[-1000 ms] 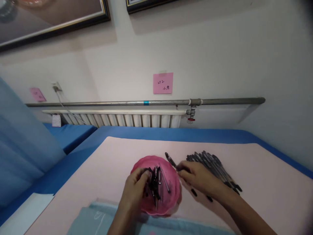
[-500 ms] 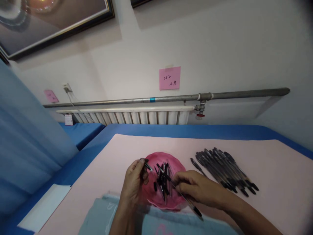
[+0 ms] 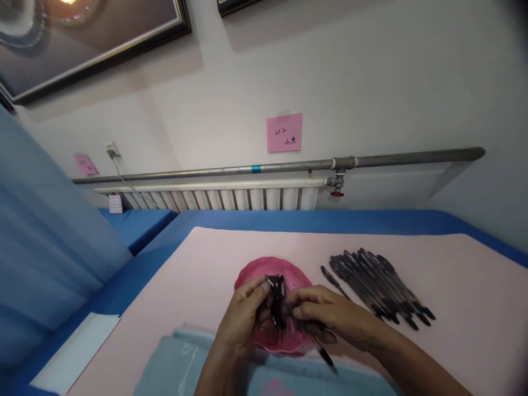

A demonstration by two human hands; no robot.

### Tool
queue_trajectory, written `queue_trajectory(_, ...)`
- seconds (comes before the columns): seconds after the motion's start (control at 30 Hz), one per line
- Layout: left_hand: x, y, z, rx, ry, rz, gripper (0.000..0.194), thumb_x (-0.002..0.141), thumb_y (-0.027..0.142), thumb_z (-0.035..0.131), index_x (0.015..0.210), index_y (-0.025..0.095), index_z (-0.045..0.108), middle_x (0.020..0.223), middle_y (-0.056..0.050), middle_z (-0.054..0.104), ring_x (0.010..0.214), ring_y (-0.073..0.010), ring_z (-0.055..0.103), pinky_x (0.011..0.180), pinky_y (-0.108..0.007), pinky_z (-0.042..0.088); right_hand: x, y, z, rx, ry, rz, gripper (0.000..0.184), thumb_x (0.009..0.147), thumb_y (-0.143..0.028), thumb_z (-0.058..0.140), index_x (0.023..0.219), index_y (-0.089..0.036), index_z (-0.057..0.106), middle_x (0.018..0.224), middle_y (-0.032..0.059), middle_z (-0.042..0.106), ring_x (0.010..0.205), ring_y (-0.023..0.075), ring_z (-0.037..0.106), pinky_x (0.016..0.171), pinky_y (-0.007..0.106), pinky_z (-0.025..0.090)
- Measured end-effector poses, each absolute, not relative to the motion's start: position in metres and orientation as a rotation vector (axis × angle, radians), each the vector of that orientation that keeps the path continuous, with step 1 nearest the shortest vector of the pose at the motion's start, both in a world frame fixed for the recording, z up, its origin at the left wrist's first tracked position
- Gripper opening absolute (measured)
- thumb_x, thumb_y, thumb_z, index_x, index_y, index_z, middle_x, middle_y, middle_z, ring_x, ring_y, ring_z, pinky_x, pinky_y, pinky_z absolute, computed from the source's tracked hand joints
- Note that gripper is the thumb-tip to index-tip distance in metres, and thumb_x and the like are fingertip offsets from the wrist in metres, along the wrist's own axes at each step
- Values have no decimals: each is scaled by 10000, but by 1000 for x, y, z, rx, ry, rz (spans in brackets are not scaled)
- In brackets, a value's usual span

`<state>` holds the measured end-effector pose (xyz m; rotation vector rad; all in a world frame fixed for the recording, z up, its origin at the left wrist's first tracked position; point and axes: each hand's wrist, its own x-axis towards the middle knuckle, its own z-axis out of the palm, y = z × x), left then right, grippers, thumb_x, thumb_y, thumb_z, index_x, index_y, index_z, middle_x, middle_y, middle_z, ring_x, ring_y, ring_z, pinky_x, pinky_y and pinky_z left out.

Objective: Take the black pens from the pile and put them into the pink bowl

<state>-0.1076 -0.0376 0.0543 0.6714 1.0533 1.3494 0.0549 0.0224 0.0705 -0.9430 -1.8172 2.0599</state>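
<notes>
In front of me, the left hand [image 3: 249, 308] pinches a small dark piece [image 3: 270, 282] and the right hand [image 3: 324, 311] grips a pen [image 3: 325, 356], both over a pink bowl [image 3: 256, 268] of dark pen parts [image 3: 282, 286], while more pens [image 3: 375, 283] lie bunched to the right on a pink sheet [image 3: 198, 275].

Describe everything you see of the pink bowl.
The bowl is pink and round, with a wavy rim; it looks like plastic. It sits upright on the pale sheet, beyond the blue cloth. Pen parts lie inside. The left grip and right grip hide some of it; I cannot tell whether either touches it.
</notes>
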Motion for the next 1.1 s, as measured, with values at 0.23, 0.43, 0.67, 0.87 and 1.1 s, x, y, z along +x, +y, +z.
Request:
queue_trajectory(0.23,-105,-36,51,570,961,1438,272,619,329,736,703,135,565,462,98,366,360,-4,256,361,-159,172,50,19,70,-877,-1736,2110,131,661,-234,562,763,-160,524,470,-86,434,372,35,323,366,158,201)
queue_trajectory(0.43,-108,-35,51,525,947,1489,281,612,318,743,730,132,568,457,95,396,368,-6,292,369,-151,184,49,15,74,-903,-1741,2098,115,718,-271,560,730,-165,516,452,-95,398,368,32,281,360,166,188)
queue_trajectory(0.67,-110,-36,55,539,956,1498,295,620,321,739,776,121,587,463,91,406,375,-8,297,376,-154,193,49,14,71,-911,-1547,2262,137,635,-216,601,685,-177,481,402,-112,387,347,23,234,354,167,117)
queue_trajectory(0.87,-109,-37,55,543,952,1475,274,626,322,736,732,129,573,454,91,395,376,-11,296,382,-158,194,46,11,68,-862,-1514,2313,176,682,-329,572,643,-178,490,364,-97,379,312,35,232,326,193,108)
queue_trajectory(1.1,-110,-37,56,534,951,1492,261,644,288,723,786,120,582,451,91,390,380,-11,283,384,-158,182,43,9,69,-960,-1469,2257,190,622,-282,636,648,-194,469,369,-115,352,323,28,205,344,194,82)
